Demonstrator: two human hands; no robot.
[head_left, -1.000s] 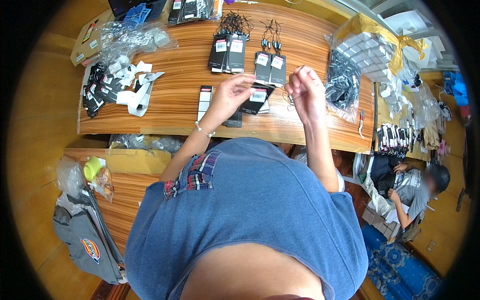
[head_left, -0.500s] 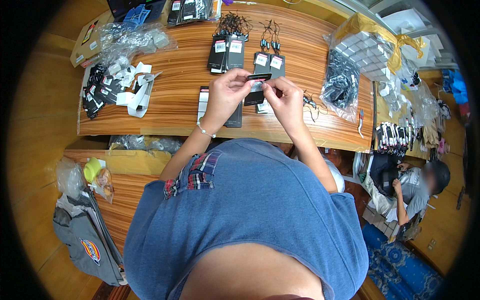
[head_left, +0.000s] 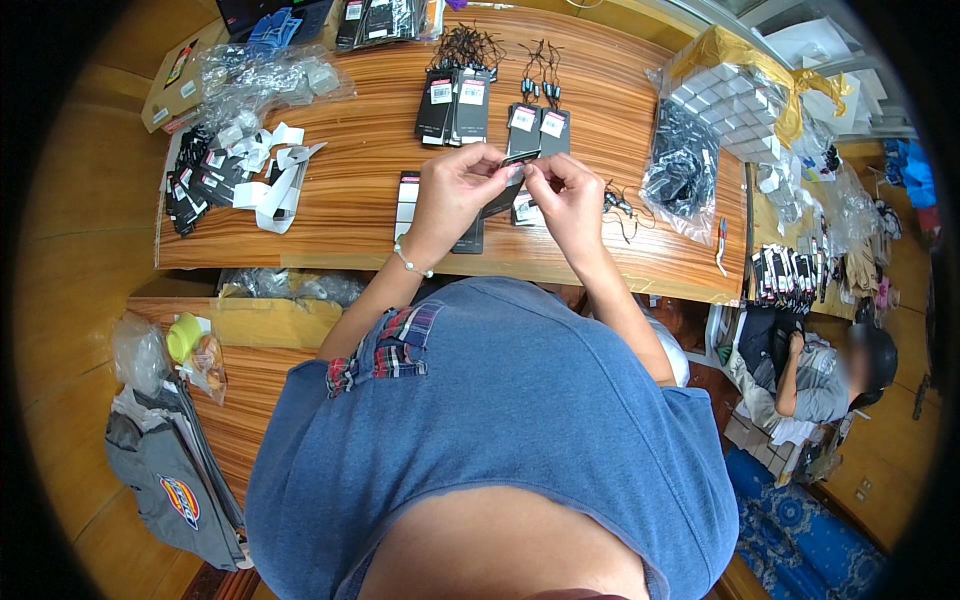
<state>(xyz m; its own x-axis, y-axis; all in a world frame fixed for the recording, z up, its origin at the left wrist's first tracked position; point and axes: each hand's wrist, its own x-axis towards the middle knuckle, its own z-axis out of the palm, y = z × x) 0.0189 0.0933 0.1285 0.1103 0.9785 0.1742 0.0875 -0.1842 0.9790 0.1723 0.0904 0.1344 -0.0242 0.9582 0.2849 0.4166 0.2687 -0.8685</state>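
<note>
My left hand (head_left: 458, 187) is closed on a black hang tag (head_left: 502, 201), thumb and fingers at its upper left. The thumb and forefinger of my right hand (head_left: 571, 205) pinch at the tag's white-and-pink label; whether they grip the label's edge or only press on it is hidden. Below my hands lie more black tags (head_left: 469, 238) and a strip of white labels (head_left: 408, 196). Just beyond them sit a stack of labelled black tags (head_left: 437, 118) with tangled black strings (head_left: 466, 48) and a smaller pair of tag piles (head_left: 523, 117). Loose black strings (head_left: 622, 207) lie beside my right wrist.
Scrap backing paper (head_left: 275, 200) and a heap of black tags (head_left: 188, 185) lie at left, near clear plastic bags (head_left: 262, 75). At right are a bag of black strings (head_left: 682, 170), a wrapped block of small boxes (head_left: 725, 95) and snips (head_left: 722, 247). Another person (head_left: 825, 375) sits at lower right.
The hang tag has tilted, so its face shows less now. My right fingers stay at its label, shifted slightly. At lower right the other person's arm has moved.
</note>
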